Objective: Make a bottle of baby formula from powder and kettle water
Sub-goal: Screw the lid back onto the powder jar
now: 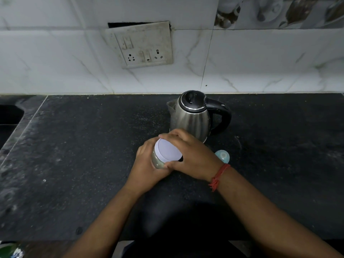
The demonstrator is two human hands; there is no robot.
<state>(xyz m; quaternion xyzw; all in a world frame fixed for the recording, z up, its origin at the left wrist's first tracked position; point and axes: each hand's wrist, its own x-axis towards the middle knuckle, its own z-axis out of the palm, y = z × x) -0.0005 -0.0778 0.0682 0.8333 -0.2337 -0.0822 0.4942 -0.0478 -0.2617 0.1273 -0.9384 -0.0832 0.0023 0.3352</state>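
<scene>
A clear jar (156,161) with a white lid (169,151) stands on the dark counter (83,155) in front of me. My left hand (147,168) wraps around the jar's body from the left. My right hand (193,159) grips the lid from the right, fingers over its far edge and thumb on the near side. Just behind them stands a steel kettle (191,118) with a black lid and handle, spout pointing left. A pale blue baby bottle (223,156) shows partly behind my right wrist.
A sink (9,116) cuts into the counter at the far left. A switch and socket plate (143,45) hangs on the tiled wall behind. The counter's front edge runs along the bottom, with something green and white (11,250) at the lower left corner.
</scene>
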